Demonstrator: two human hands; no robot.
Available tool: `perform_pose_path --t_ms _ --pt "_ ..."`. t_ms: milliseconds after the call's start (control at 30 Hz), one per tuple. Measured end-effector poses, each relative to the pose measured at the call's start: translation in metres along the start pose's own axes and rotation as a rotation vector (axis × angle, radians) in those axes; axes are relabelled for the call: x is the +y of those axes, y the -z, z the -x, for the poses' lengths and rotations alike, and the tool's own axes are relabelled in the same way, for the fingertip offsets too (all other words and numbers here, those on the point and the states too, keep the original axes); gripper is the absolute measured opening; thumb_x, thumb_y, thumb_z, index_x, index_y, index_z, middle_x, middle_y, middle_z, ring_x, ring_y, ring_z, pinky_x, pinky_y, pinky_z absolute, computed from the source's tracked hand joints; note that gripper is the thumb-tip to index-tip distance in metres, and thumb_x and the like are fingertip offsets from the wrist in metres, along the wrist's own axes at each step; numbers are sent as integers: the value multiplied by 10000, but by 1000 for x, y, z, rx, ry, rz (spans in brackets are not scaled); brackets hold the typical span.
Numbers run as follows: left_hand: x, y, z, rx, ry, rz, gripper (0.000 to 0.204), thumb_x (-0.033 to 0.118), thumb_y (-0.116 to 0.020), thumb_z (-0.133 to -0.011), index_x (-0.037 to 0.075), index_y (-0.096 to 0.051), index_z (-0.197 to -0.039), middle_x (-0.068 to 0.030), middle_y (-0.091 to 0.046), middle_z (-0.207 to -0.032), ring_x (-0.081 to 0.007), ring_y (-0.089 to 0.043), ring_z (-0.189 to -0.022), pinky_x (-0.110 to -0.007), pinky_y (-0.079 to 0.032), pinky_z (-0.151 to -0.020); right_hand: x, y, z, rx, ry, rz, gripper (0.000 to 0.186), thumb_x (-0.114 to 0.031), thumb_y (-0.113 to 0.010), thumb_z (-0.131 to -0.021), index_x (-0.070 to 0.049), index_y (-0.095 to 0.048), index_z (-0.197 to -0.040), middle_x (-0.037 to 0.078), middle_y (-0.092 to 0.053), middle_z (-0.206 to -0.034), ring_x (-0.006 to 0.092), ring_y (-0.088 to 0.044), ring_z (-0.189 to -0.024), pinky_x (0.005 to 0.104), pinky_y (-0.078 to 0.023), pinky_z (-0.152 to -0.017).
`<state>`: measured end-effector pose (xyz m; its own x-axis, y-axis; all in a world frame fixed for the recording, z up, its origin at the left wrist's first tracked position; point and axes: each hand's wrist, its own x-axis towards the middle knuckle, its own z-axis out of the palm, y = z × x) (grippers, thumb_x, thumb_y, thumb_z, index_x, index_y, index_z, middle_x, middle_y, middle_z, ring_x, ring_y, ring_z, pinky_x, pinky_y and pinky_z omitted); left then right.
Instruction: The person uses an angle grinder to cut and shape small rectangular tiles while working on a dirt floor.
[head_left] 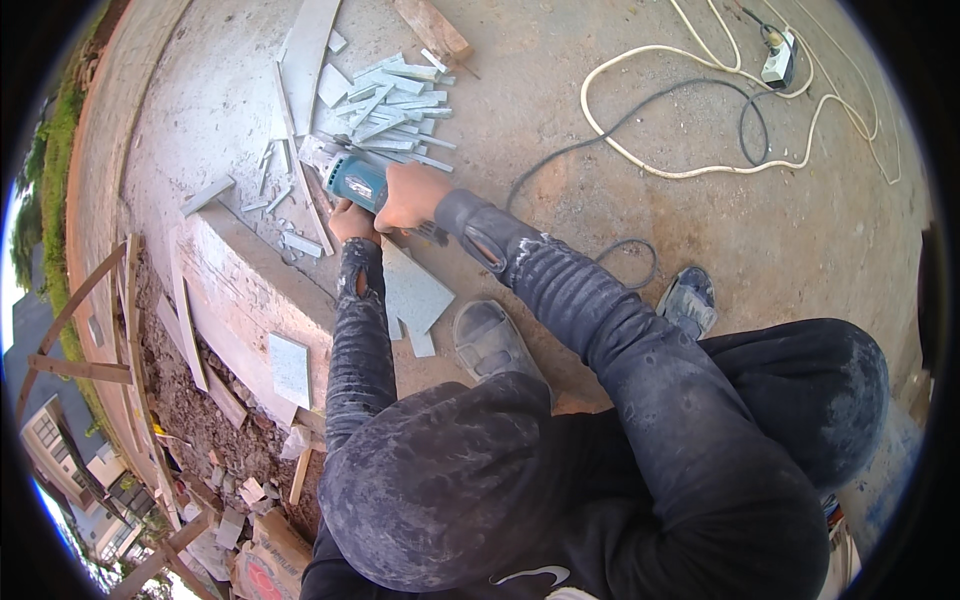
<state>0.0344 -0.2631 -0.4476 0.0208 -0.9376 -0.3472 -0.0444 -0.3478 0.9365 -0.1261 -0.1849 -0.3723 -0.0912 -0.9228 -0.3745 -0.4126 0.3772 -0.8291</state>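
Note:
A teal angle grinder (352,180) lies in the grip of my right hand (410,195), tilted over a pile of pale cut tile strips (400,95). My left hand (352,220) is closed just beneath the grinder's body, against my right hand; what it grips is hidden. A larger pale tile piece (420,285) lies on the ground beside my left forearm. A small rectangular tile (288,368) sits on the concrete ledge (245,275) to my left.
A power strip (777,60) with looped white and dark cables (660,170) lies at upper right. A wooden block (430,27) is beyond the tiles. Timber boards (130,330), rubble and dirt border the left side. My sandalled feet (490,340) rest on the concrete floor (810,230).

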Motion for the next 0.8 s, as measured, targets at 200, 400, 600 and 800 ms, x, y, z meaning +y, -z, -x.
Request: perform_pose_path --t_ms 200,400,600,800 --pt "-3 0 -1 -6 -11 4 239 -86 -560 -866 -125 -668 -1076 -163 -710 -980 -237 -699 -813 -374 -575 -721 0 1 5 -13 -29 20 508 -278 -739 -569 76 -665 -926 217 -705 -784 349 -709 -823 387 -561 -758" --pt "-1 -12 5 5 -2 33 276 -62 -618 -870 -117 -652 -1138 -151 -710 -932 -214 -699 -809 -321 -597 -682 13 2 15 118 -19 -82 614 -333 -735 -580 87 -628 -1016 271 -685 -971 399 -675 -936 415 -536 -809" --pt "34 -28 12 176 -124 -590 626 285 -807 -790 -66 -595 -1264 -230 -680 -1049 -299 -689 -912 -368 -573 -813 21 66 23 326 21 -116 509 -342 -740 -591 33 -670 -928 219 -699 -907 335 -678 -828 380 -523 -747" --pt "37 -63 18 292 -282 -1183 950 460 -868 -658 -55 -486 -1359 -285 -623 -1152 -388 -582 -1165 -430 -457 -1017 36 126 54 376 -104 -163 632 -386 -761 -595 103 -662 -982 265 -696 -949 355 -702 -866 387 -547 -770"
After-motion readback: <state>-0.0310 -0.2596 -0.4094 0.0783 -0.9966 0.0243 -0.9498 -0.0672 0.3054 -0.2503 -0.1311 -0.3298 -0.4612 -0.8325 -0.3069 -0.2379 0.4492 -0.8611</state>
